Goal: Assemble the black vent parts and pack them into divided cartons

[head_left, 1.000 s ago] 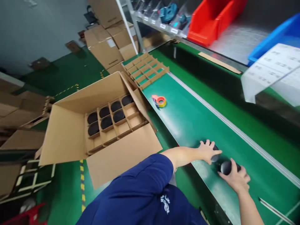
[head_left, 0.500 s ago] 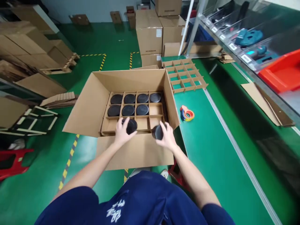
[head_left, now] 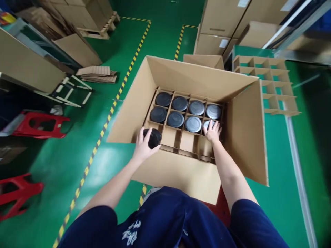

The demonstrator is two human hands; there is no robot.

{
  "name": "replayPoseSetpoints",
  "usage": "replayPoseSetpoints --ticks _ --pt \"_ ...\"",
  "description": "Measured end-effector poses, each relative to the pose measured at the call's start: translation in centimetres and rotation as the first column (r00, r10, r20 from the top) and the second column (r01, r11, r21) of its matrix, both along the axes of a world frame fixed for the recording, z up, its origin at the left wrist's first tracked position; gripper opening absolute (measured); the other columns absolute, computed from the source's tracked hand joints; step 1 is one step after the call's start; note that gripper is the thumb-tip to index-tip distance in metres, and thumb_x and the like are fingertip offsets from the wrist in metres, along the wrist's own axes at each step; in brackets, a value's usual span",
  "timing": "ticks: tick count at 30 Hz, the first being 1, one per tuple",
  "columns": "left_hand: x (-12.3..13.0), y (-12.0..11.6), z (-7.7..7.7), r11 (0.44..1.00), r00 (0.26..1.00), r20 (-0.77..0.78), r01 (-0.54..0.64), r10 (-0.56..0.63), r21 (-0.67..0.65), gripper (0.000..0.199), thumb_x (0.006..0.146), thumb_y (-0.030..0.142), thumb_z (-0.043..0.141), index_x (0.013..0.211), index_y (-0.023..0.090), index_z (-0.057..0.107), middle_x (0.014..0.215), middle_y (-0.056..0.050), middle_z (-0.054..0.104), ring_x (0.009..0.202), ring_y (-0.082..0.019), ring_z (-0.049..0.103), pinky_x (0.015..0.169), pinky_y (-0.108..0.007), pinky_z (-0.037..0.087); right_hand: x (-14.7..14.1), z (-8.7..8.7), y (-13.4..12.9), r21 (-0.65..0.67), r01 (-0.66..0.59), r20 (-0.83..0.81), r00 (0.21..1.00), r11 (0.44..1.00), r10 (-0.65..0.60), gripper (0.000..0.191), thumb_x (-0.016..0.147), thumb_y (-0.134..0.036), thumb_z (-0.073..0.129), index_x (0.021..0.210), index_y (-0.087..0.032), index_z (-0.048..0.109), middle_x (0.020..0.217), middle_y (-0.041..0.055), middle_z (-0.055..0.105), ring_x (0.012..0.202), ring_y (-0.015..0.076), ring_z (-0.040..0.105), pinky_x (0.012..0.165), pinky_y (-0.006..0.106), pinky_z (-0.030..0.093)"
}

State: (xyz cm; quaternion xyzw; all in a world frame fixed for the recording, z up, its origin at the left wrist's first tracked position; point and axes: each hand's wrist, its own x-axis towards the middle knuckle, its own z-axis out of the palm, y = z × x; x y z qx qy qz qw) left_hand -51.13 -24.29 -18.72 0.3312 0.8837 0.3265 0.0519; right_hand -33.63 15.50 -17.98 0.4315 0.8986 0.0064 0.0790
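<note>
Since half a sec ago the view has closed in on the carton [head_left: 178, 74] and the right hand [head_left: 212, 131] has gone from the box's near edge up into the grid, fingers now spread flat on a black round part [head_left: 207, 124] seated in the rightmost cell of row 2; the grip looks let go. The left hand [head_left: 142, 146] still has fingers curled tight round another black puck [head_left: 154, 137], held over the near-left cell, lower centre of frame. Progress, as I judge it: back 2 rows filled w/ 8 pcs incl. the one just set; the near row shows bare cardboard, so approx. 4 cells left, maybe more hidden under the arms. Divider walls [head_left: 181, 136] are thin, so the puck could catch on them. Around: spare divider grid [head_left: 269, 84] upper right, red stools [head_left: 38, 124] at left, stacked cartons [head_left: 219, 24] at top.
</note>
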Motion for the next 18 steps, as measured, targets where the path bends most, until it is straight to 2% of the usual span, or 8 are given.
replayPoseSetpoints --ticks 3,6,8,12,15,18 --pt "-2.2 2.2 -1.4 0.993 0.999 0.043 0.014 -0.009 -0.119 0.099 0.080 0.054 0.075 0.163 0.023 0.030 0.169 -0.020 0.014 0.152 -0.047 0.025 0.119 -0.062 0.031 0.2 -1.1 0.6 -0.017 -0.019 -0.023 1.000 1.000 0.019 0.075 0.105 -0.051 0.023 0.164 -0.007 0.009 0.166 0.0329 0.001 0.156 0.0451 0.004 0.116 0.071 0.014" --pt "-3.8 3.7 -3.0 0.974 0.996 0.065 0.070 -0.057 -0.215 0.098 0.081 0.054 0.074 0.163 0.025 0.030 0.170 -0.022 0.013 0.151 -0.049 0.024 0.116 -0.065 0.031 0.2 -0.9 0.5 -0.038 -0.005 0.025 1.000 0.999 0.005 0.075 0.106 -0.051 0.022 0.164 -0.007 0.005 0.167 0.0300 -0.004 0.156 0.0446 0.002 0.117 0.071 0.013" --pt "-4.3 4.2 -4.3 0.954 0.989 0.062 0.146 -0.134 -0.262 0.088 0.086 0.054 0.069 0.162 0.024 0.034 0.170 -0.023 0.013 0.153 -0.049 0.020 0.117 -0.065 0.026 0.2 -0.5 0.2 -0.040 0.022 0.022 1.000 0.999 -0.021 0.074 0.106 -0.050 0.022 0.165 -0.008 0.006 0.168 0.0269 -0.006 0.156 0.0435 0.001 0.119 0.069 0.013" --pt "-5.1 4.7 -6.1 0.926 0.976 0.013 0.212 -0.219 -0.313 0.072 0.097 0.054 0.053 0.159 0.021 0.040 0.170 -0.026 0.014 0.157 -0.046 0.009 0.120 -0.070 0.011 0.2 0.2 -1.9 0.004 0.074 -0.163 0.984 0.997 -0.073 0.072 0.106 -0.049 0.023 0.164 -0.007 0.017 0.169 0.0249 -0.002 0.157 0.0415 0.000 0.121 0.067 0.015" --pt "-5.1 5.3 -5.7 0.935 0.984 -0.026 0.160 -0.177 -0.315 0.068 0.101 0.050 0.044 0.158 0.013 0.040 0.167 -0.031 0.019 0.156 -0.044 0.014 0.118 -0.072 0.013 1.1 1.2 -5.6 0.022 0.088 -0.284 0.956 0.996 -0.079 0.068 0.107 -0.045 0.029 0.159 -0.002 0.029 0.168 0.0270 0.008 0.157 0.0397 0.003 0.123 0.064 0.016" --pt "-4.4 5.4 -3.7 0.961 0.990 -0.083 0.093 -0.118 -0.260 0.067 0.102 0.051 0.036 0.153 0.008 0.046 0.162 -0.034 0.026 0.154 -0.045 0.022 0.115 -0.074 0.020 2.6 2.5 -10.7 -0.008 0.061 -0.372 0.926 0.998 -0.060 0.060 0.106 -0.041 0.041 0.153 -0.004 0.042 0.165 0.0255 0.023 0.156 0.0354 0.015 0.126 0.056 0.019"
